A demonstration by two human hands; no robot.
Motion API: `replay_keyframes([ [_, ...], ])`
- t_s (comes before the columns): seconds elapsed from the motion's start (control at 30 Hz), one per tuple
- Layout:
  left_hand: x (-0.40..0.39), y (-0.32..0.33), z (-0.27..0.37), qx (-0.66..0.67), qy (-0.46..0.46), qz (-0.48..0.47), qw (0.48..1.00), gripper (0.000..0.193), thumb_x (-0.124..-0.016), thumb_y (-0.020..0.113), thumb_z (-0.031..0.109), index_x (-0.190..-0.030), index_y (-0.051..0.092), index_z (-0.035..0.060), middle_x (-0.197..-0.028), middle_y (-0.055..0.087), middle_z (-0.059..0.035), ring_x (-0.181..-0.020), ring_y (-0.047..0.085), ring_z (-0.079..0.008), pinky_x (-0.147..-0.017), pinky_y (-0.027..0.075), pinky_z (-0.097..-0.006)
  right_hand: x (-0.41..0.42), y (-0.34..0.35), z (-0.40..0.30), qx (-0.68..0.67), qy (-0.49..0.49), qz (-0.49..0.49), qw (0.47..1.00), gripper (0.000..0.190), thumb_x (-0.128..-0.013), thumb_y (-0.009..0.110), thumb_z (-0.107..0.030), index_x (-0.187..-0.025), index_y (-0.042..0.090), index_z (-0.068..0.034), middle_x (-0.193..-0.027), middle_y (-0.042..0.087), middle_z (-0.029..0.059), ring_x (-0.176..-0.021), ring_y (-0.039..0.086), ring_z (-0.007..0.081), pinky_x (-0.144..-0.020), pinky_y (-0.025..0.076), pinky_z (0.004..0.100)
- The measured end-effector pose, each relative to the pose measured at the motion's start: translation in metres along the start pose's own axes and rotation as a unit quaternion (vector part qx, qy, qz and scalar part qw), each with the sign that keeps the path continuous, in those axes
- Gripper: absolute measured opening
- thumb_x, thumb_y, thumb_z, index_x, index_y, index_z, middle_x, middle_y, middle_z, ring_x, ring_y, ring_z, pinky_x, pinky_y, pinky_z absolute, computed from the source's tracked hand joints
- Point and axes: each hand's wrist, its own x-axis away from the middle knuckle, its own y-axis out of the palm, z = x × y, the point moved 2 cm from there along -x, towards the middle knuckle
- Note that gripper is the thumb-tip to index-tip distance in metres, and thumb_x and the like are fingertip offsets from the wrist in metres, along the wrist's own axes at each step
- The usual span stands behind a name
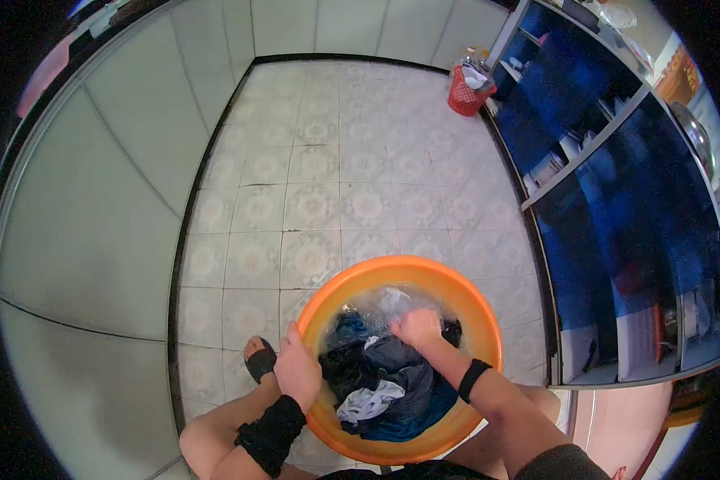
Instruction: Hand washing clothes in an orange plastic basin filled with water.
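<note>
An orange plastic basin (483, 300) stands on the floor between my legs. Dark wet clothes (396, 360) lie in water inside it, with a white patterned cloth (369, 401) on top near the front and another white cloth (394, 300) at the far side amid splashing water. My left hand (298, 367) grips the basin's left rim. Inside the basin, my right hand (419, 327) is at the water beside the far white cloth; its fingers are partly hidden, so whether they hold anything cannot be told.
Pale tiled floor (312, 210) stretches ahead, bounded by light wall panels (108, 198) on the left and far side. A red mesh basket (469, 96) holding bottles stands at the far right. A blue glass-fronted cabinet (612, 240) runs along the right. My left foot (259, 359) is beside the basin.
</note>
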Motion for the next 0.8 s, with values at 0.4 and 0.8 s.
replay_keyframes([
  [0.4,-0.003,0.006,0.002,-0.008,-0.006,0.008,1.0,0.052,-0.08,0.055,0.008,-0.126,0.032,0.0059,-0.093,0.054,-0.0215,-0.075,0.059,-0.0389,-0.063,0.048,-0.0455,-0.015,-0.006,-0.02,-0.044,-0.053,-0.011,0.998,0.038,-0.074,0.055,-0.046,-0.086,0.067,-0.012,-0.075,0.063,0.0154,-0.074,0.061,0.0326,-0.068,0.049,0.044],
  [0.8,-0.015,0.016,-0.02,0.02,0.006,0.008,1.0,0.049,-0.081,0.052,0.007,-0.125,0.033,0.0069,-0.092,0.054,-0.0196,-0.076,0.059,-0.0379,-0.064,0.048,-0.0445,0.009,-0.027,0.009,-0.241,0.246,0.074,0.936,0.056,-0.082,0.05,-0.052,-0.119,0.054,-0.01,-0.117,0.053,0.0198,-0.107,0.052,0.0339,-0.094,0.038,0.0411],
])
